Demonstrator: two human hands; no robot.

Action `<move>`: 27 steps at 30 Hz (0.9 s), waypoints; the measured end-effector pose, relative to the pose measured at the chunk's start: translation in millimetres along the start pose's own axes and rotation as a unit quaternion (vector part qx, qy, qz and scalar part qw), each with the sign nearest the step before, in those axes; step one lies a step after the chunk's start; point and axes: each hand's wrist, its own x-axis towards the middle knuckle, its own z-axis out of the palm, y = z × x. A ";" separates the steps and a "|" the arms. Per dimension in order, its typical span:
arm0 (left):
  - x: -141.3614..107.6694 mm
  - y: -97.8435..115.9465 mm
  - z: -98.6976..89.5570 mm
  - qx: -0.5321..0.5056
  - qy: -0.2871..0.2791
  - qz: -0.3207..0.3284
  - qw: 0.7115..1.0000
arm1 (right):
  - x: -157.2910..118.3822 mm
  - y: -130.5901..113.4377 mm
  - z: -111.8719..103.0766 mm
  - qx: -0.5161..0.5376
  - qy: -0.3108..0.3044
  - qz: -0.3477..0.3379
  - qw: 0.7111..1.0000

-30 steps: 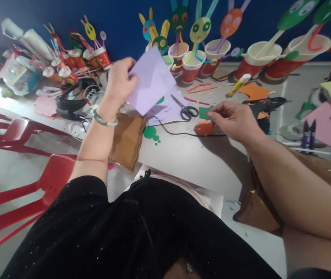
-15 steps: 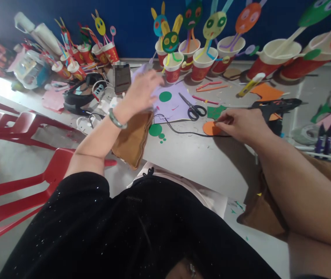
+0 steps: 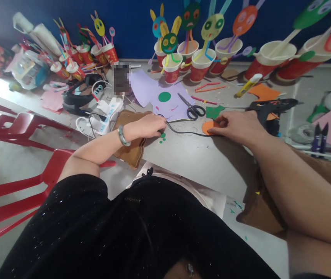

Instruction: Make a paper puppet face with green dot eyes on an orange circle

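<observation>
My left hand (image 3: 153, 125) is low over the table with its fingers curled down. It covers the spot where a large green paper circle lay, so whatever is under the fingertips is hidden. Small green paper dots (image 3: 162, 138) lie just below it, and a black cord (image 3: 182, 132) runs out from beside its fingers. The fingers of my right hand (image 3: 233, 124) are closed at the right side of an orange paper circle (image 3: 207, 127). Behind them lies a green paper scrap (image 3: 214, 112). Scissors (image 3: 192, 108) rest on purple paper (image 3: 171, 106), near another green circle (image 3: 164, 97).
Paper cups (image 3: 202, 66) with painted spoon figures line the back wall. A glue gun (image 3: 272, 106) and a yellow glue stick tube (image 3: 248, 85) are at right. A power strip (image 3: 107, 116) and brown cloth (image 3: 129, 149) sit left, near a red chair (image 3: 42, 186).
My left hand has come down from above the purple paper toward me, onto the spot of the large green circle. My right hand stays at the orange circle, its fingers slightly shifted.
</observation>
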 end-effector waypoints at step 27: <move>2.8 3.1 4.9 -0.123 -0.002 -0.002 0.992 | 0.4 8.0 0.6 0.116 0.021 -0.002 0.993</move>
